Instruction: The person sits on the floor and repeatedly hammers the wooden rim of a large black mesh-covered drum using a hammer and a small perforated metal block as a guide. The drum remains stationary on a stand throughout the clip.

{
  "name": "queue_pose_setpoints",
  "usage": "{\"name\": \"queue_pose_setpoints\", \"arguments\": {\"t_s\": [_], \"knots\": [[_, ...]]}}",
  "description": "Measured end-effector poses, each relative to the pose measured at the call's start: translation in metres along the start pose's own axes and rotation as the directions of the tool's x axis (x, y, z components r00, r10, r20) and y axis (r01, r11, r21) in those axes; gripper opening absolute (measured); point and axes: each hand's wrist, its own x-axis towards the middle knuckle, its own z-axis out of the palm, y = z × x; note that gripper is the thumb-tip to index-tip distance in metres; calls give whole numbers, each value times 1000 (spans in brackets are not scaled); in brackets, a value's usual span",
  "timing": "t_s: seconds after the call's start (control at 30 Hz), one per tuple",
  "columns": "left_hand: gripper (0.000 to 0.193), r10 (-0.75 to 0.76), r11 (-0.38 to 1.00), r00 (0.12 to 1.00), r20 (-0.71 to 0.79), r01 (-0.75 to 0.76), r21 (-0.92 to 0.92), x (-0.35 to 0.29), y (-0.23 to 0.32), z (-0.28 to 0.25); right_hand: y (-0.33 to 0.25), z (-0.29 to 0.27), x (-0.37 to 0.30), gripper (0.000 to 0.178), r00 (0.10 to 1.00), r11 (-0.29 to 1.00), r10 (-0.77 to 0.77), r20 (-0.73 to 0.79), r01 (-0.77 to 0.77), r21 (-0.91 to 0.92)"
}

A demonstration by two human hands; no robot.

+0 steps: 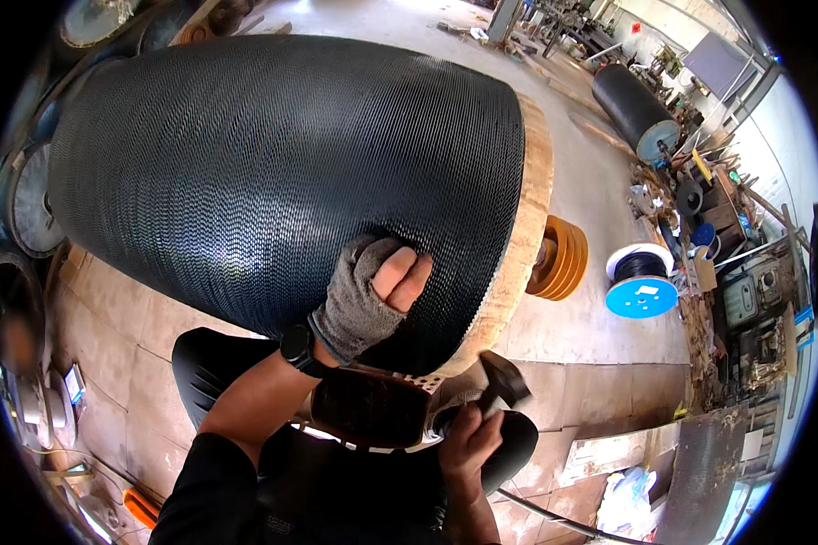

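Observation:
A big black roller (273, 163), its surface covered in fine ridged rows, lies across in front of me. A pale wooden disc (538, 154) caps its right end. My left hand (368, 295), in a grey fingerless glove, rests on the roller's near right part with its fingers curled in. Whatever those fingers may hold is hidden beneath them. Lower right, my right hand (470, 442) is closed round the handle of a hammer (503, 380). The hammer's dark head is raised beside the roller's lower right end, apart from it, and looks slightly blurred.
A grooved yellow pulley (568, 261) sits on the shaft past the wooden disc. Beyond it stands a blue-and-white spool (643, 295) of black cord. Another black roller (632, 109) lies farther back. Tools and scrap line the right wall. A brown box-like thing (373, 407) is below the roller.

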Motion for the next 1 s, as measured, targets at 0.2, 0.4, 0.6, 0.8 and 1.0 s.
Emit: {"name": "queue_pose_setpoints", "arguments": {"t_s": [0.2, 0.4, 0.6, 0.8, 1.0], "knots": [[42, -7, 1000, 1000, 4, 7, -8, 3, -3, 4, 16, 14, 27, 28, 997, 963, -57, 46, 67, -262], [45, 1, 1000, 999, 35, -1, 10, 16, -3, -3, -1, -15, 11, 21, 984, 983, -177, -5, 177, 53], [48, 30, 992, 999, -18, -28, 120, 25, -17, 3, 32, 18, 17, 24, 991, 948, 1, 137, 42, -314], [37, -83, 929, 996, 35, 90, -360, 1, 45, -9, 28, 12, -5, 16, 994, 989, -103, 32, 106, -101], [57, -166, 798, 953, 253, 280, -533, -40, 96, 7, 21, 3, -1, 16, 997, 1000, 28, 70, -28, 2]]}}
